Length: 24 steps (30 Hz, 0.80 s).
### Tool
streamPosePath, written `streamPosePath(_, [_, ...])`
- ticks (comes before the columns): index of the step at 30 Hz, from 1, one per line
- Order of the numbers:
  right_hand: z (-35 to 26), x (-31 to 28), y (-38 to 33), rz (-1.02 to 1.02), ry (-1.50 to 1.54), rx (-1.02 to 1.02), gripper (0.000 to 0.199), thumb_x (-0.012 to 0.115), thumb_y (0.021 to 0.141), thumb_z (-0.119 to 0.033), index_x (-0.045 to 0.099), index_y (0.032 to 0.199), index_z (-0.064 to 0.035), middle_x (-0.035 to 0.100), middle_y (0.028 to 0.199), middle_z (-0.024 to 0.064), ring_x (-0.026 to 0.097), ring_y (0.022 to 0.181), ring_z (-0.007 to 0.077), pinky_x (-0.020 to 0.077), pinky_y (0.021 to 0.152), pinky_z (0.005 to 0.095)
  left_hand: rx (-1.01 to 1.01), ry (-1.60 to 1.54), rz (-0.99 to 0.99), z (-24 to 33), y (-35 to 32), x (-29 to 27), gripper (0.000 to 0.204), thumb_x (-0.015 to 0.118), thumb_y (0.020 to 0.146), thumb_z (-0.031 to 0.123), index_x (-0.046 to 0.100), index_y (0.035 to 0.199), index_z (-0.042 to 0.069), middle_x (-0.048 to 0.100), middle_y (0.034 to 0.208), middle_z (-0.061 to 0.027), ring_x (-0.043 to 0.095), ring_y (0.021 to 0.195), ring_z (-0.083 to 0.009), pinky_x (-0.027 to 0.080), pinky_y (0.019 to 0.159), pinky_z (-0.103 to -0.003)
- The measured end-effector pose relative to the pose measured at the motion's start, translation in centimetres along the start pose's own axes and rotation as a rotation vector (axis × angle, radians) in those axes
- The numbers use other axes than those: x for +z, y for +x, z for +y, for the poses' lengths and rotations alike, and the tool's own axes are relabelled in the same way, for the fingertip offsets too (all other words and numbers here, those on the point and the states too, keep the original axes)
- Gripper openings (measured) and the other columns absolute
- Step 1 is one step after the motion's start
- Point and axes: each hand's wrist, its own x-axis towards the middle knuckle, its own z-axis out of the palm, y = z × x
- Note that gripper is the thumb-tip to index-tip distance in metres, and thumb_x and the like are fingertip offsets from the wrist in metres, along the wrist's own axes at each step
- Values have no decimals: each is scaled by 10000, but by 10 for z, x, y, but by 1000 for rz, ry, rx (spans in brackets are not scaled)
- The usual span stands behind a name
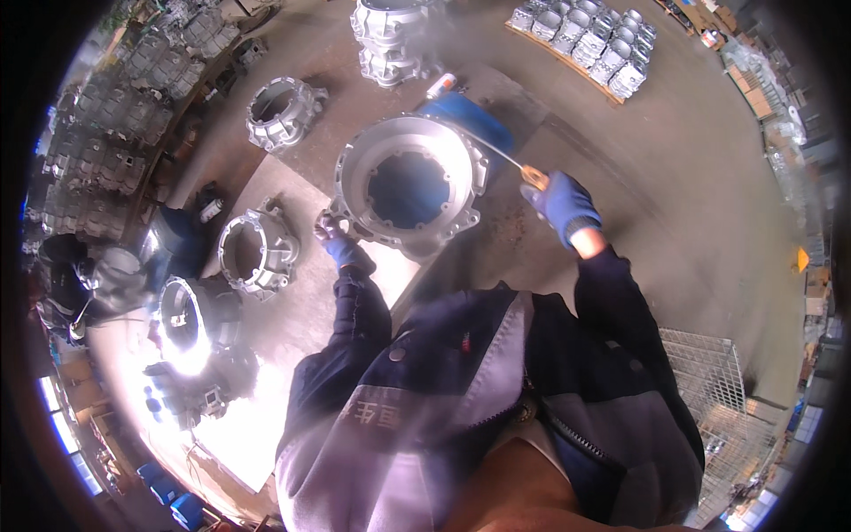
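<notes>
A large round cast-metal housing (355, 155), silvery with bolt lugs around its rim, stands in front of me with its wide opening upward. My left hand (341, 246), in a blue glove, is closed at the housing's lower left edge, its fingers on a lug. In my right hand (567, 208), also gloved in blue, is a tool with a yellow-brown handle (534, 176) and a long thin metal shaft. The shaft slants up and left to the housing's right upper rim; whether its tip touches there I cannot tell.
Smaller ring-shaped housings (257, 253) stand on the worktable (306, 191) at the left. Behind are a stack of castings (390, 40), a blue object (483, 120) and a white spray can (441, 85). A loaded pallet (581, 53) sits far right; a wire cage (705, 363) is near right.
</notes>
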Motion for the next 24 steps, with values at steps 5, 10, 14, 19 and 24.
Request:
streamPosePath(5, [74,-16,-72,-243,116,40,390,680,813,-397,676,892,-15,661,742,181,646,679,356,505,653,407,-17,166,-16,36,-22,14,457,564,928,177,430,1349,63,588,1091,-127,589,953,-237,509,821,-358])
streamPosePath(10, [83,-8,-86,-20,59,-1,376,661,820,-398,675,873,-26,659,758,192,653,700,357,514,633,407,772,994,-456,39,-103,52,550,655,849,301,470,1312,71,561,1193,-182,512,1114,-370,370,1018,-420])
streamPosePath(14, [64,3,-62,103,-170,-111,368,670,807,-414,684,878,-53,666,799,187,652,775,361,516,695,407,680,1569,-810,-2,-144,83,578,738,712,453,573,1164,133,643,1027,-149,608,1010,-332,389,972,-443])
streamPosePath(19, [70,-12,-64,84,-153,-96,363,689,788,-423,682,920,-85,676,839,157,645,787,363,511,720,416,660,1648,-722,-26,-150,111,239,620,827,267,600,1022,131,673,933,-125,654,907,-335,505,768,-435])
streamPosePath(24, [114,-17,-100,-126,78,-31,345,681,813,-399,681,929,-75,665,781,182,651,739,357,514,670,393,569,1620,-702,-14,-154,115,228,671,778,249,642,966,125,678,942,-136,657,897,-334,517,756,-434])
